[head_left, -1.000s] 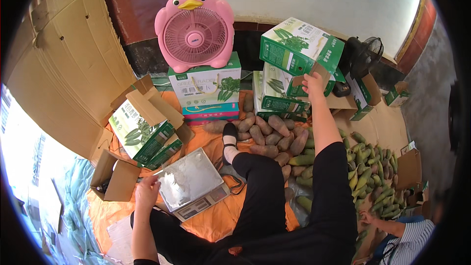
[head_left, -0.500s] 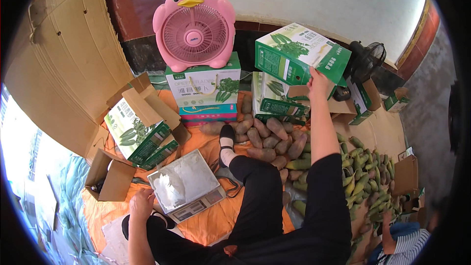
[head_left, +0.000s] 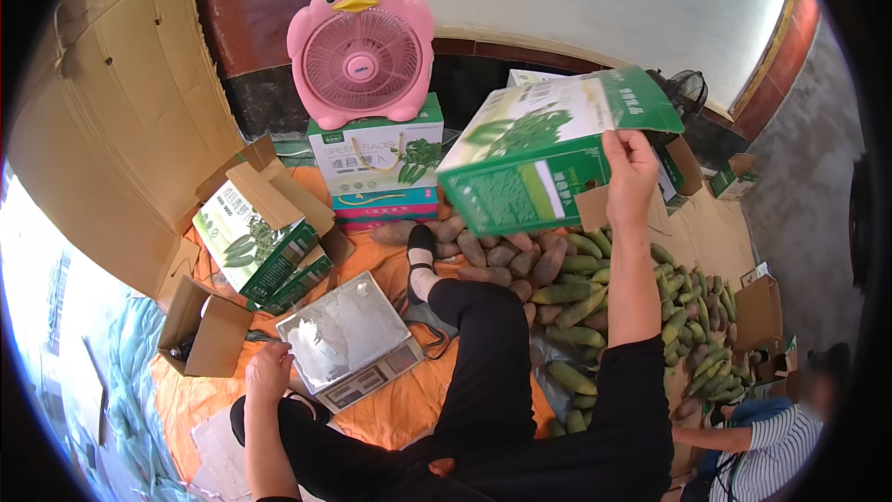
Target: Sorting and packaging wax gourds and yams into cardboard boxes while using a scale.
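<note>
My right hand (head_left: pixel 630 172) grips a green and white carton (head_left: pixel 534 144) by its near right edge. The carton is tilted in the air above the radishes, and a brown cardboard flap hangs beside my fingers. My left hand (head_left: pixel 268 370) is low over my left knee, next to the left edge of a weighing scale (head_left: pixel 348 330). Its fingers are curled together; whether anything small is between them is hidden. The scale has a shiny metal plate and stands on an orange sheet (head_left: pixel 395 418). Nothing larger lies on its plate.
A pink animal-shaped fan (head_left: pixel 360 56) stands on stacked gift boxes (head_left: pixel 376 153). Opened cartons (head_left: pixel 251 232) and a small brown box (head_left: pixel 209 330) lie at the left. Reddish radishes (head_left: pixel 502 254) and green radishes (head_left: pixel 692 316) are heaped right of my foot. Another person (head_left: pixel 776 446) sits at the lower right.
My right hand has brought the carton nearer and turned it, lifting it away from the cartons behind. My left hand has risen slightly beside the scale. The other person has come further into view.
</note>
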### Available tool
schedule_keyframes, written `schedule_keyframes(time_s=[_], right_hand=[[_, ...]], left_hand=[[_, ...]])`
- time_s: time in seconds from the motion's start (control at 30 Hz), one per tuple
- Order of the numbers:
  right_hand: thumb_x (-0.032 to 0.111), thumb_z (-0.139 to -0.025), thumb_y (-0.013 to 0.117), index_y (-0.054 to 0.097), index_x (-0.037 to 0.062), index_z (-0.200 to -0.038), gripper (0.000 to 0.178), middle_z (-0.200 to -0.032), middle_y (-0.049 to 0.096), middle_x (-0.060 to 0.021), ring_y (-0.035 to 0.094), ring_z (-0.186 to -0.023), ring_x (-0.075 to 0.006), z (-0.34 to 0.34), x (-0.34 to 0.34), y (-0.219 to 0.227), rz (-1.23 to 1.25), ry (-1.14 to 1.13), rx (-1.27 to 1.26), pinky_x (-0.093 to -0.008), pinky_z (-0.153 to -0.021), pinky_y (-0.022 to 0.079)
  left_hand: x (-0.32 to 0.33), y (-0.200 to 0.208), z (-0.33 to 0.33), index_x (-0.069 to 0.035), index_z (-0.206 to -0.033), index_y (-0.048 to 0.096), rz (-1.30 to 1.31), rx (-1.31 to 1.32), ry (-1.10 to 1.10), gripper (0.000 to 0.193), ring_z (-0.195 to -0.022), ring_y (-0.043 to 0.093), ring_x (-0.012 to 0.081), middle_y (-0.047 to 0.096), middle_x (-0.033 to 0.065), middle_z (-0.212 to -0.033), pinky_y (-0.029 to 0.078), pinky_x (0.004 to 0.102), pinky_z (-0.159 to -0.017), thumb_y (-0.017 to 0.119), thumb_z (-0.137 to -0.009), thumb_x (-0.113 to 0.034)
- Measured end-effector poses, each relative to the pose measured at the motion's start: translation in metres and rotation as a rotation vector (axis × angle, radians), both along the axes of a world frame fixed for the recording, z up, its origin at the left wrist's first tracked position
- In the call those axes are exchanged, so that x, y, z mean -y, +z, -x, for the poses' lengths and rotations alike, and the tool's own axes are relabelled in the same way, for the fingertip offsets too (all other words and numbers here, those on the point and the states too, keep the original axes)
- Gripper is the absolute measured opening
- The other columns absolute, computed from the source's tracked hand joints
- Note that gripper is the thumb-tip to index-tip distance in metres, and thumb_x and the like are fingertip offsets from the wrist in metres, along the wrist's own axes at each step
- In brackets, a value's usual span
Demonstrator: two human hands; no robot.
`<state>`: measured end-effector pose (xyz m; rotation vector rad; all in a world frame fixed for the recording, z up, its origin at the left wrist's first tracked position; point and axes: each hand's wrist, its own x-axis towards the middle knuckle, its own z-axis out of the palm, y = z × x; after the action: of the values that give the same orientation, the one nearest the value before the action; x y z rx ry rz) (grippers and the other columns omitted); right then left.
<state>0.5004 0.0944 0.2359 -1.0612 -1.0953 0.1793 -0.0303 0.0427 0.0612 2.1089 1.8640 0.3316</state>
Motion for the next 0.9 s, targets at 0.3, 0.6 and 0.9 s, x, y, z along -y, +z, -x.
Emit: schedule_keyframes(time_s=[0.3,0.6,0.9], right_hand=[[0.006,-0.084,0.064,0.06,0.0004,-0.081,0.008,-0.069,0.053,0.0041,0.046,-0.063,-0.0028,0.115,0.003,-0.013,0.196,0.343,0.021,-0.0185,-0.057,0.038],[0.006,-0.081,0.065,0.058,-0.0017,-0.08,0.01,-0.073,0.053,-0.0053,0.052,-0.064,-0.0128,0.241,-0.013,-0.07,0.286,0.63,0.241,-0.026,-0.059,0.042],[0.013,-0.078,0.067,0.06,0.0062,-0.083,0.011,-0.077,0.053,-0.0088,0.059,-0.069,-0.0287,0.339,0.042,-0.085,0.225,0.507,0.647,-0.0389,-0.058,0.047]], left_hand=[[0.013,0.002,0.022,-0.006,-0.093,0.068,-0.015,0.093,-0.006,0.018,-0.085,0.063,0.0325,0.065,0.0139,-0.088,0.049,0.0412,-0.073,0.062,-0.078,-0.015],[0.03,0.018,0.036,-0.003,-0.098,0.069,0.053,0.288,0.078,0.022,-0.079,0.066,0.028,0.068,0.0167,-0.088,0.051,0.0344,-0.072,0.063,-0.082,-0.018],[0.032,0.011,0.051,-0.004,-0.109,0.065,0.236,0.518,0.123,0.033,-0.081,0.066,0.0173,0.069,0.0102,-0.09,0.052,0.0303,-0.076,0.07,-0.081,-0.019]])
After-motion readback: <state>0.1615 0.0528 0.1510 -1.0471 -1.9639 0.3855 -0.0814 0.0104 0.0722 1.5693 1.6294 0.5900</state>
